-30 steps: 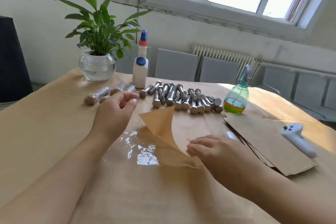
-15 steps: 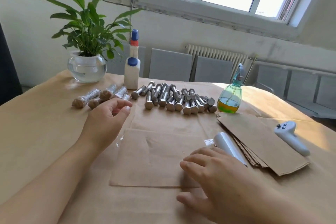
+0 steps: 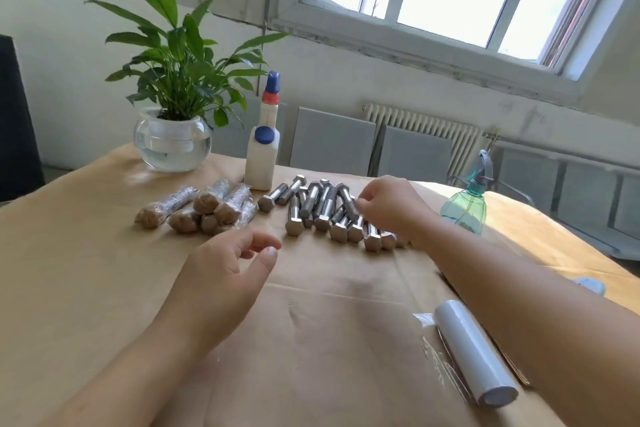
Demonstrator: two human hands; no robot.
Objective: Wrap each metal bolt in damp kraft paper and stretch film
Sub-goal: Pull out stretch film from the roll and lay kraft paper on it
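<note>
The bare metal bolts (image 3: 329, 215) lie in a loose row at the far middle of the table (image 3: 69, 253), their long axes running away from the person with hex heads nearest. The right hand (image 3: 388, 204) is over the row, fingertips curled at a threaded shank, though whether they grip it I cannot tell. The left hand (image 3: 225, 274) hovers nearer, loosely curled and holding nothing, with the sheet of kraft paper (image 3: 329, 340) beneath and the stretch film roll (image 3: 474, 354) to the right; no writing is legible.
</note>
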